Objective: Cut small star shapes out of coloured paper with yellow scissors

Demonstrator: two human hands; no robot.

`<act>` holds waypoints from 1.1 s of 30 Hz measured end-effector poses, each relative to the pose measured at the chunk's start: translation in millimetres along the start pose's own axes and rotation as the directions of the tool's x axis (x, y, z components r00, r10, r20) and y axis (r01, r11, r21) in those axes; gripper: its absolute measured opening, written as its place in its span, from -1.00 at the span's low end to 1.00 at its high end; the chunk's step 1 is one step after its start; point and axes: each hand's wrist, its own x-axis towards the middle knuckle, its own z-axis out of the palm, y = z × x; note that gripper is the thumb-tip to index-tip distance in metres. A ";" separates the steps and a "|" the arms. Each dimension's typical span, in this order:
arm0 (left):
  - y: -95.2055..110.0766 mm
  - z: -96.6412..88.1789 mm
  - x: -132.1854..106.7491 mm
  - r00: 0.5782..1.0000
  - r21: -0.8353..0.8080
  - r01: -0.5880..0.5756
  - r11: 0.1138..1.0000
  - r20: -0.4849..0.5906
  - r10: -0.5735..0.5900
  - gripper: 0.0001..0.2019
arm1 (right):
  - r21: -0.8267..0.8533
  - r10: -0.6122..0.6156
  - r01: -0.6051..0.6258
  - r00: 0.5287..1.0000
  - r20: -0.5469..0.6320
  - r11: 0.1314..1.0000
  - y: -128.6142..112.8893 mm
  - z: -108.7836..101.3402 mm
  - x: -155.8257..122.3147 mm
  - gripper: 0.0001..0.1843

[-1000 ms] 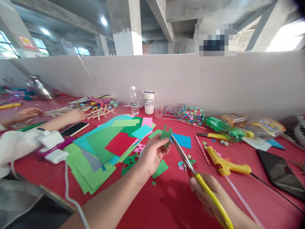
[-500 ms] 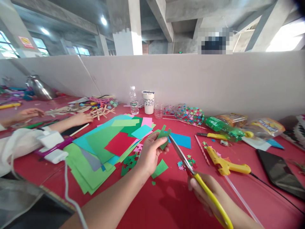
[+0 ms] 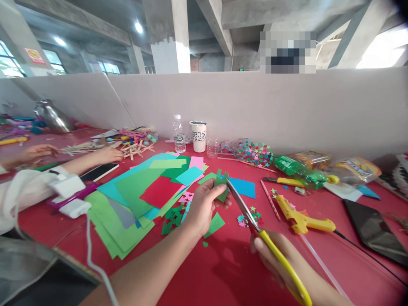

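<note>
My left hand [image 3: 204,206] pinches a small dark green paper cutout [image 3: 221,185] and holds it up above the red table [image 3: 223,272]. My right hand [image 3: 274,257] grips yellow-handled scissors [image 3: 264,240], whose blades point up and left, with the tips at the cutout's right edge. Just below the cutout lies a green paper scrap [image 3: 214,224]. Small coloured stars [image 3: 250,216] are scattered beside the blades.
A pile of coloured paper sheets [image 3: 140,193] lies to the left. A yellow glue gun [image 3: 301,219], a dark tablet [image 3: 371,236], a water bottle [image 3: 179,134] and a white cup [image 3: 199,136] stand around. Another person's arms [image 3: 79,163] rest at far left, beside a phone [image 3: 98,172].
My left hand has turned the green cutout a little against the scissor blades. The other person's hand at left has shifted off the phone.
</note>
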 end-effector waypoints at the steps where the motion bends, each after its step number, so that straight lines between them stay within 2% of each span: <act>1: -0.1 0.0 0.0 1.000 -0.006 0.002 1.000 0.002 -0.002 -0.90 | -0.003 -0.001 0.001 1.000 -0.001 1.000 0.2 0.1 0.1 -0.30; 10: -2.1 -1.3 0.5 1.000 -0.069 0.022 0.997 -0.004 -0.022 -0.90 | -0.018 -0.007 0.007 1.000 -0.007 1.000 0.5 1.5 -0.1 -0.28; 16: -3.0 -1.2 0.5 1.000 -0.078 0.025 0.997 0.003 -0.025 -0.90 | 0.033 0.082 -0.082 0.997 -0.007 0.996 4.3 3.0 0.4 -0.26; 21: -3.5 -1.0 1.3 0.999 -0.080 0.034 0.996 -0.006 -0.035 -0.91 | 0.100 0.108 -0.109 0.994 0.015 0.989 10.2 2.3 2.5 -0.30; 33: -3.5 -2.7 2.8 0.999 -0.032 0.035 0.999 -0.008 -0.035 -0.91 | 0.052 0.030 -0.028 0.999 -0.032 0.998 9.5 2.0 2.0 -0.43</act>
